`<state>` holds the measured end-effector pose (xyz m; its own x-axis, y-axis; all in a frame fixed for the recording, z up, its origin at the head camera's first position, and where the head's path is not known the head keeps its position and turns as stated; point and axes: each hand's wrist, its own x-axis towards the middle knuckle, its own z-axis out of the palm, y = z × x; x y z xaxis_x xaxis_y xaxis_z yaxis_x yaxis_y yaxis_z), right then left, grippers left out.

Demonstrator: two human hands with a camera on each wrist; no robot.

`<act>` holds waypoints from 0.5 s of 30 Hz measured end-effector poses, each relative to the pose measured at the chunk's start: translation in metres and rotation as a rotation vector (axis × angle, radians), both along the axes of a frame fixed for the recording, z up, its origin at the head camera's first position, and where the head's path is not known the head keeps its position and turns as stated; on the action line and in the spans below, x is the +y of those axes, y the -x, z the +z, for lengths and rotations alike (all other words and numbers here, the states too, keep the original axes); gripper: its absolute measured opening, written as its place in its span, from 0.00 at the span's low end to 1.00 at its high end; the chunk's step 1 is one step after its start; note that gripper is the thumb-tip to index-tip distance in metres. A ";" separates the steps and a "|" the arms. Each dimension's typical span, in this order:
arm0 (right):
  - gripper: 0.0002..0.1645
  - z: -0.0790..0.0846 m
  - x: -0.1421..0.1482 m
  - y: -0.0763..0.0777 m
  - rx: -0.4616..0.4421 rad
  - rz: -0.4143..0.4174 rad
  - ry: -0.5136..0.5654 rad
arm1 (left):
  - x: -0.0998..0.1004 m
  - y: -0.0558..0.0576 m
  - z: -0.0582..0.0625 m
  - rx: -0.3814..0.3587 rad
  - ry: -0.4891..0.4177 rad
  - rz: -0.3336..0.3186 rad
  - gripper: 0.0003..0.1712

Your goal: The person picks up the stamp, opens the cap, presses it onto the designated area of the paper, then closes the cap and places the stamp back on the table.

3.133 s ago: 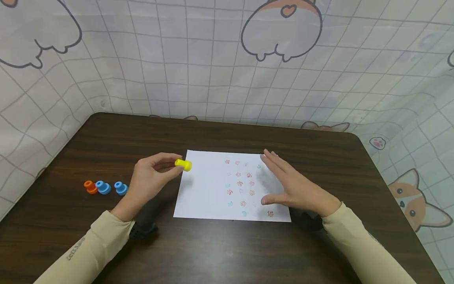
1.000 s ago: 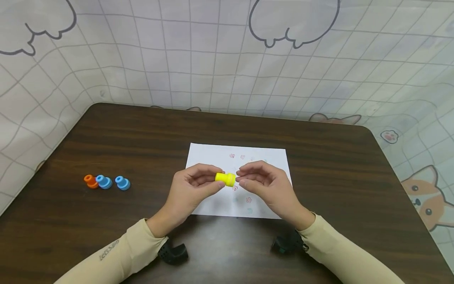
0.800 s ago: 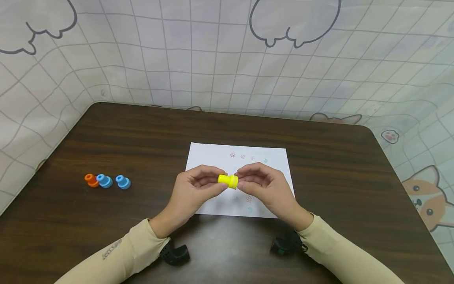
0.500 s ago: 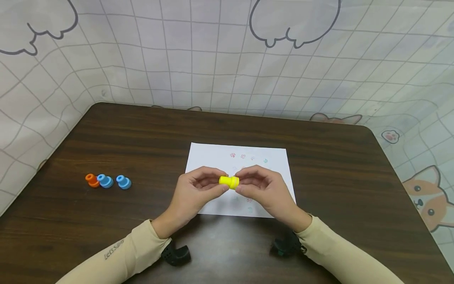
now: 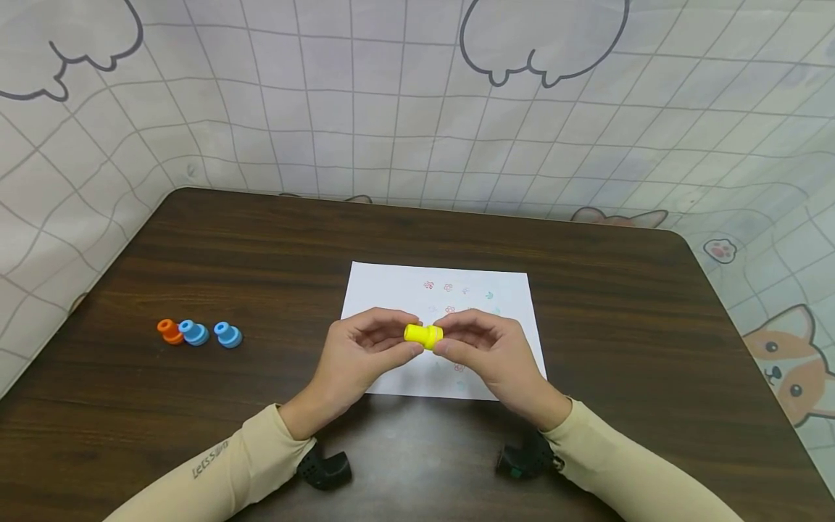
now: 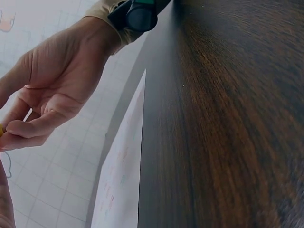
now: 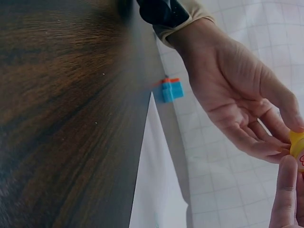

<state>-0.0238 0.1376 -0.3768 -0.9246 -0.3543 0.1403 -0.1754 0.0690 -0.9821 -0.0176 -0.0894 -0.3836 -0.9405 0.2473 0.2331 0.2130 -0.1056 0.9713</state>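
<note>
In the head view a small yellow stamp is held sideways above the white sheet of paper. My left hand pinches its narrow end between thumb and fingers. My right hand has thumb and fingertips on its wider end, to the right. In the right wrist view the stamp shows at the edge, part of a red pattern on its round face, with the left hand behind it. The left wrist view catches only a sliver of yellow at the fingertips of the right hand.
An orange stamp, a blue stamp and a second blue stamp stand on the dark wooden table at left. Red and teal prints mark the paper, partly hidden by the hands. A patterned curtain hangs behind.
My left hand has carried the yellow stamp right, to the middle of the paper. My right hand has come left from the paper's right side and taken hold of the stamp's wider end.
</note>
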 end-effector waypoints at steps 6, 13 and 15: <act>0.17 -0.001 -0.001 -0.001 0.003 -0.011 -0.002 | 0.000 0.000 0.000 -0.011 0.001 0.011 0.21; 0.18 -0.001 -0.001 -0.003 0.010 -0.025 0.005 | 0.001 -0.001 -0.002 -0.001 0.008 0.029 0.20; 0.18 -0.001 -0.002 -0.003 0.013 -0.025 0.017 | 0.001 -0.001 -0.002 0.002 0.001 0.029 0.20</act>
